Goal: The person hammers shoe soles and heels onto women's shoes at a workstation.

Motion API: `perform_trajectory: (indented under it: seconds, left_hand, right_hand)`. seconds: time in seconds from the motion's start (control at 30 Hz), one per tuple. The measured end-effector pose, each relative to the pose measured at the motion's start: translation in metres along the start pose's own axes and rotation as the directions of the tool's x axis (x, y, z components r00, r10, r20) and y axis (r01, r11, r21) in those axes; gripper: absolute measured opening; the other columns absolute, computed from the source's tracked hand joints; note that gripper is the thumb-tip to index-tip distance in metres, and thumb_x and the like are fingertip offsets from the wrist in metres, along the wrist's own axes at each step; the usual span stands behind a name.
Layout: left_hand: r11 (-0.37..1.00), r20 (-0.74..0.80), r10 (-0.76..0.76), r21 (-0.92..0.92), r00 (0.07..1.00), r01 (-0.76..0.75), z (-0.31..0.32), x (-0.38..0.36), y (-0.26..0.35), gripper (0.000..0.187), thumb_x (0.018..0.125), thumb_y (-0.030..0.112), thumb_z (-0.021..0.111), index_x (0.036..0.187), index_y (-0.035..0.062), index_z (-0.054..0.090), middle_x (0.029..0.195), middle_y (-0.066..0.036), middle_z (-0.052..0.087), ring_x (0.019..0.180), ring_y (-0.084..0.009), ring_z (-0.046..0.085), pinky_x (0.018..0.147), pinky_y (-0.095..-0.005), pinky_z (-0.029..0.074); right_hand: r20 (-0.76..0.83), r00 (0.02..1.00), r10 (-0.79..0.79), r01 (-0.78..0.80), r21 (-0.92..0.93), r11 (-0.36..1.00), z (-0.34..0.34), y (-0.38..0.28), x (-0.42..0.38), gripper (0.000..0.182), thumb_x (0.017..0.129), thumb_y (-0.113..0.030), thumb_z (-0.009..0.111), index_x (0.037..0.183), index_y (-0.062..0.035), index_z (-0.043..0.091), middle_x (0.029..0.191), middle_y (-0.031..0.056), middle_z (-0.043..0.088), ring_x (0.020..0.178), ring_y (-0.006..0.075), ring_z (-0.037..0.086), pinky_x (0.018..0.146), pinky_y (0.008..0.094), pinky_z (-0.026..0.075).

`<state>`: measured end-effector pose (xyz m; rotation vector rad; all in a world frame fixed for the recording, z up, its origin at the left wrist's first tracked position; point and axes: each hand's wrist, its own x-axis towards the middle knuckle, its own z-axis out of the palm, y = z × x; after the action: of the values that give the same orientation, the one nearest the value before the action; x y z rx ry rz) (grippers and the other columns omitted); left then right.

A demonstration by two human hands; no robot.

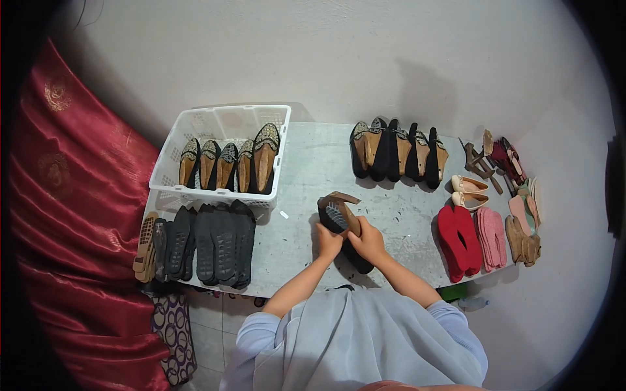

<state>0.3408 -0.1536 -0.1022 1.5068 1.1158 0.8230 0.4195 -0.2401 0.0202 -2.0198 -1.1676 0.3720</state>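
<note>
My left hand (330,242) is closed around the side of a black shoe (333,216), whose patterned grey sole faces up. My right hand (367,241) is wrapped around the handle of a brown hammer (341,196), with its curved head lying over the toe end of the sole. Below my hands, a black shoe part (355,258) shows close to the table's front edge. Both hands are close together over the middle of the table (297,169).
At the back left, a white plastic basket (171,164) holds several shoes on wooden lasts. More lasted shoes (399,153) stand at the back. Dark soles (225,244) lie front left; red soles (458,241), pink soles (490,239) and cream shoes (469,193) lie right.
</note>
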Motion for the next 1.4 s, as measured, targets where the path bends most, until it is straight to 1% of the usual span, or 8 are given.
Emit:
perform_trajectory:
  seconds: [0.03, 0.17, 0.5, 0.6, 0.67, 0.7, 0.9, 1.4]
  left_hand:
    - [0.999, -0.023, 0.038, -0.006, 0.999, -0.038, 0.000, 0.000, 0.000, 0.080, 0.063, 0.030, 0.085, 0.112, -0.0079, 0.035, 0.107, -0.025, 0.057, 0.099, -0.0350, 0.059, 0.081, -0.0407, 0.048]
    - [0.988, 0.025, -0.153, 0.035, 0.988, 0.152, -0.017, -0.007, 0.051, 0.074, 0.060, 0.030, 0.084, 0.110, -0.0038, 0.042, 0.104, -0.022, 0.060, 0.097, -0.0351, 0.061, 0.082, -0.0411, 0.048]
    - [0.991, 0.018, -0.129, 0.046, 0.991, 0.128, -0.020, -0.009, 0.064, 0.085, 0.056, 0.034, 0.086, 0.118, -0.0026, 0.041, 0.106, -0.019, 0.060, 0.098, -0.0330, 0.061, 0.084, -0.0395, 0.048]
    - [0.994, 0.037, -0.089, 0.065, 0.995, 0.086, -0.021, -0.011, 0.057, 0.086, 0.057, 0.030, 0.086, 0.122, -0.0019, 0.038, 0.107, -0.018, 0.061, 0.099, -0.0311, 0.061, 0.085, -0.0382, 0.048]
    - [0.990, 0.075, -0.087, 0.117, 0.993, 0.078, -0.018, -0.004, 0.045, 0.087, 0.058, 0.027, 0.086, 0.124, -0.0019, 0.037, 0.108, -0.017, 0.061, 0.099, -0.0295, 0.061, 0.086, -0.0372, 0.048]
    - [0.995, 0.081, -0.092, 0.051, 0.992, 0.088, -0.017, -0.004, 0.043, 0.089, 0.054, 0.035, 0.089, 0.115, -0.0057, 0.038, 0.106, -0.019, 0.057, 0.098, -0.0296, 0.059, 0.085, -0.0368, 0.048]
    - [0.996, 0.061, -0.077, 0.038, 0.995, 0.075, -0.013, -0.005, 0.037, 0.094, 0.054, 0.034, 0.088, 0.121, -0.0064, 0.036, 0.108, -0.021, 0.057, 0.100, -0.0316, 0.058, 0.086, -0.0378, 0.048]
    - [0.997, 0.048, -0.004, 0.081, 0.999, 0.000, -0.008, 0.003, -0.008, 0.105, 0.068, 0.045, 0.078, 0.140, -0.0060, 0.020, 0.126, -0.029, 0.048, 0.116, -0.0385, 0.050, 0.098, -0.0410, 0.040]
  right_hand:
    - [0.007, 1.000, 0.022, -0.022, -0.019, 1.000, 0.001, 0.000, 0.003, 0.032, 0.078, -0.020, 0.062, 0.105, -0.0056, 0.052, 0.081, 0.0221, 0.063, 0.076, 0.0398, 0.063, 0.064, 0.0444, 0.048]
    - [-0.011, 0.998, 0.054, -0.055, -0.038, 0.998, 0.003, 0.000, 0.012, 0.032, 0.077, -0.021, 0.061, 0.103, -0.0060, 0.052, 0.079, 0.0221, 0.063, 0.074, 0.0411, 0.062, 0.064, 0.0467, 0.048]
    - [-0.085, 0.992, 0.093, -0.093, 0.012, 0.996, -0.004, 0.003, 0.007, 0.030, 0.076, -0.021, 0.061, 0.101, -0.0062, 0.051, 0.077, 0.0215, 0.063, 0.073, 0.0413, 0.062, 0.064, 0.0472, 0.047]
    - [0.016, 0.989, 0.150, -0.149, -0.034, 0.988, -0.011, 0.009, -0.001, 0.031, 0.076, -0.020, 0.063, 0.100, -0.0062, 0.051, 0.077, 0.0208, 0.063, 0.073, 0.0413, 0.061, 0.063, 0.0468, 0.048]
    - [-0.037, 0.993, 0.110, -0.111, -0.034, 0.993, -0.013, 0.014, -0.010, 0.031, 0.076, -0.020, 0.063, 0.101, -0.0064, 0.052, 0.078, 0.0206, 0.063, 0.074, 0.0411, 0.061, 0.063, 0.0466, 0.048]
    - [-0.063, 0.994, 0.088, -0.091, -0.038, 0.995, -0.013, 0.016, -0.014, 0.031, 0.076, -0.020, 0.063, 0.101, -0.0064, 0.052, 0.078, 0.0205, 0.063, 0.074, 0.0410, 0.062, 0.063, 0.0465, 0.048]
    - [-0.113, 0.974, 0.196, -0.196, 0.018, 0.980, -0.014, 0.025, -0.035, 0.033, 0.075, -0.020, 0.063, 0.104, -0.0067, 0.053, 0.080, 0.0211, 0.063, 0.075, 0.0404, 0.062, 0.065, 0.0469, 0.048]
    - [-0.158, 0.934, 0.320, -0.309, 0.093, 0.947, -0.012, 0.042, -0.066, 0.029, 0.075, -0.019, 0.061, 0.100, -0.0064, 0.053, 0.076, 0.0224, 0.063, 0.073, 0.0417, 0.062, 0.064, 0.0471, 0.048]
